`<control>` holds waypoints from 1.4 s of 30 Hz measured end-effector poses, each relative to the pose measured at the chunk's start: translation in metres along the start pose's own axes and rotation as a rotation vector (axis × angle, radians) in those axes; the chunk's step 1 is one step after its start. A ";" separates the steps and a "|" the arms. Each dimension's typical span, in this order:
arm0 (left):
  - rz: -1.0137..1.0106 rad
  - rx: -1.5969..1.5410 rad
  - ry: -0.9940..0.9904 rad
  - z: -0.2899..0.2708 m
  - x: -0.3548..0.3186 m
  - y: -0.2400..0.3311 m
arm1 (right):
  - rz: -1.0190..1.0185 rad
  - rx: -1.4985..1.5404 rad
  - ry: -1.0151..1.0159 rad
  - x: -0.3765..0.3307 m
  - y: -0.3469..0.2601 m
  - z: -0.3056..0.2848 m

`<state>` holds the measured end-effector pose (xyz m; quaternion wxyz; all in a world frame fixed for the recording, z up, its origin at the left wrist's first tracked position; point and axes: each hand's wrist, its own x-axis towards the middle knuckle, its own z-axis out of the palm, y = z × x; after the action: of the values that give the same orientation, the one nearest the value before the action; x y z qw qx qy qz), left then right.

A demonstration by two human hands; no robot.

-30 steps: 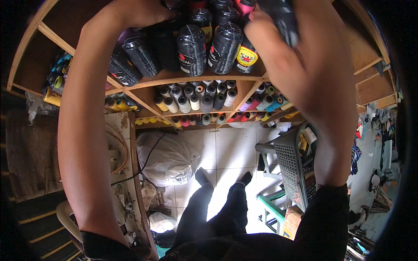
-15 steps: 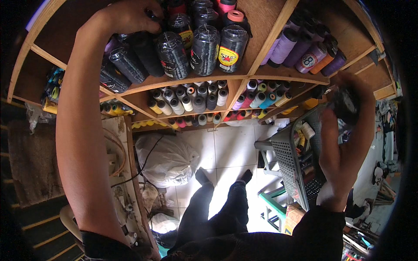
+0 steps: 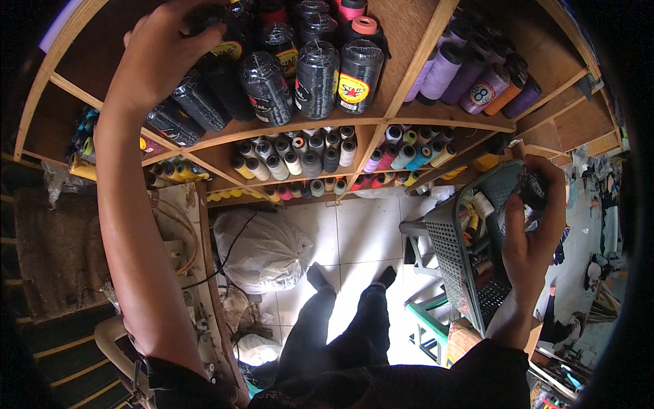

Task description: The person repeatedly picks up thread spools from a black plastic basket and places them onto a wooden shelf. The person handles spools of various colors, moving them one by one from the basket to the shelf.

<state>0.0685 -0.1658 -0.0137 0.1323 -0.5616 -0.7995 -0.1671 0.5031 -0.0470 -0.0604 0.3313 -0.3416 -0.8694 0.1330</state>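
**Left hand on shelved black thread cones, right hand gripping a wrapped cone over the basket**

The left hand (image 3: 167, 58) is raised to the upper compartment of the wooden shelf unit (image 3: 409, 75). Its fingers (image 3: 204, 37) are spread wide and lie flat against the black thread cones (image 3: 225, 75) stacked there on their sides. The fingers are not curled round any one cone; they press on the pile. Just to the right of these fingers lie three more wrapped black cones (image 3: 317, 78) with round labels on their ends, and above them a cone with an orange-pink core (image 3: 364, 26).

The right hand (image 3: 528, 225) is held low at the right. Its fingers (image 3: 552, 198) are closed narrowly round a dark cone in clear wrapping (image 3: 528, 187). Directly below and to the left of these fingers stands a grey plastic basket (image 3: 449, 252) with perforated walls; the held cone is above its open mouth, apart from its floor. Small spools (image 3: 480, 204) show inside the basket beside the thumb.

Above the right fingers, in the neighbouring compartment, lie purple thread cones (image 3: 443, 68). Between the two hands, on the lower shelves, are rows of mixed-colour spools (image 3: 306, 160). Beneath both hands are a white tiled floor (image 3: 361, 232), a white sack (image 3: 255, 249) and the person's dark-trousered legs (image 3: 340, 327).
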 end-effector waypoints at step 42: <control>0.469 -0.024 -0.959 0.420 -0.056 0.561 | 1.465 -0.231 -0.786 -0.408 0.501 0.069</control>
<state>0.6054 0.1363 -0.3516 -0.2203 -0.7401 -0.6213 0.1333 0.9339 0.0406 -0.5397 -0.2032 -0.7804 -0.4879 0.3341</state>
